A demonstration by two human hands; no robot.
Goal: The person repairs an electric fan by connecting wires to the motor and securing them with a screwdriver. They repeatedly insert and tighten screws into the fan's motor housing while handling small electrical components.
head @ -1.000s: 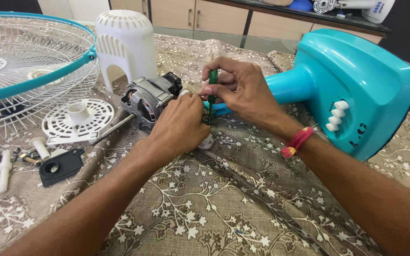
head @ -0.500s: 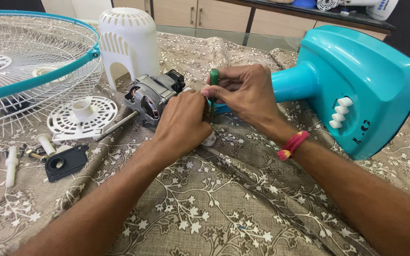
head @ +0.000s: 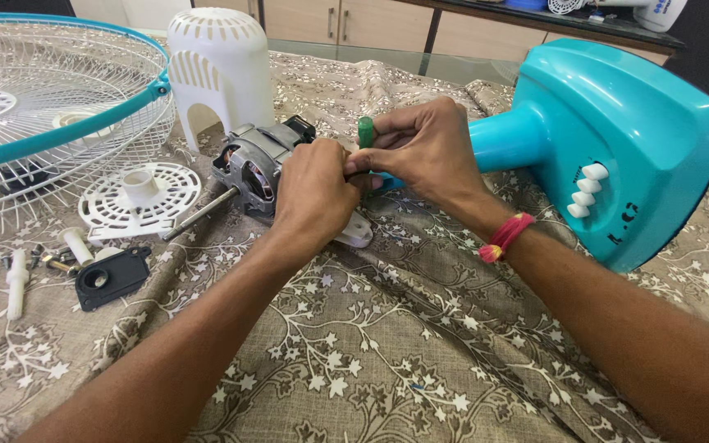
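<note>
Our right hand (head: 424,152) still grips the green screwdriver (head: 366,131) at twelve o'clock of our left hand (head: 317,193), which stays clamped over the motor (head: 256,160); little has shifted, so the screw work continues.

Our left hand (head: 315,193) covers the joint where the motor (head: 258,161) meets the teal stand (head: 617,148), and only the top of the green screwdriver handle (head: 366,131) shows above our right hand (head: 420,148). The wire fan guard (head: 51,107) is cut off by the left edge. We cannot tell what the small parts (head: 43,261) beside it are.
</note>
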